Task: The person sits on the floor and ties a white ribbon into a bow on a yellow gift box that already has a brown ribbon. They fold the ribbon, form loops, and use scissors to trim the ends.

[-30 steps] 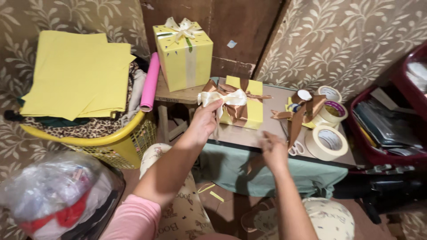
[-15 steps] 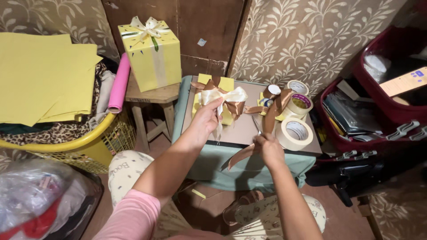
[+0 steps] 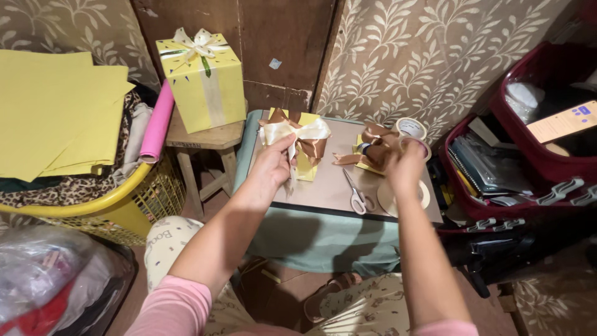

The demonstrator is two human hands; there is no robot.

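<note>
Hands: left hand [image 3: 272, 163] pinches cream bow [image 3: 297, 132]; right hand [image 3: 404, 167] touches brown ribbon [image 3: 367, 146].

Left hand [image 3: 272, 163]: arm stretched forward from a pink sleeve, wrist straight, fingers [image 3: 287, 144] pinched together at the tips. Right hand [image 3: 405, 165]: forearm extended forward and up, back of hand toward the camera, fingers curled in; what they close on is hidden.

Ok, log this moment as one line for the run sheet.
left hand: on cream-and-brown bow of flat yellow gift | right hand: at brown ribbon bundle | scissors: lying free on table
</note>
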